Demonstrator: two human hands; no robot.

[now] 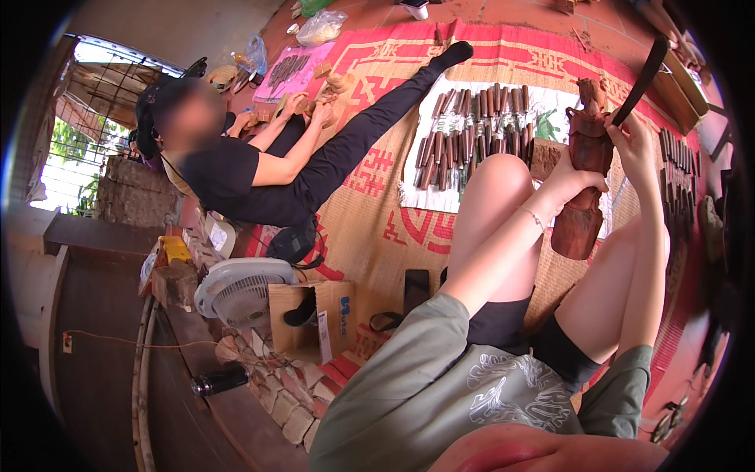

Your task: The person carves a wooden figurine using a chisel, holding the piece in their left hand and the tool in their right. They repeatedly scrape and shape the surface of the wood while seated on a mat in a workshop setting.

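My left hand [572, 182] is closed around the middle of a reddish-brown carved wooden statue [577, 228], which stands roughly upright between my knees. Its carved top points away from me, and the wide base is nearest my lap. Beside the upper part, my right hand [631, 149] pinches the lower end of a long, dark, flat strip [646, 79]. That strip slants up to the right, close to the statue; whether it touches the wood I cannot tell. Behind my knees, a block of wood [546, 157] partly shows.
Several wooden-handled carving tools [480, 138] lie in rows on a white sheet [431, 197], with more tools [680, 169] at the right. On the patterned mat [358, 228], another person [236, 169] works at left, one leg stretched out. A fan [244, 291] and cardboard box [334, 318] stand nearer.
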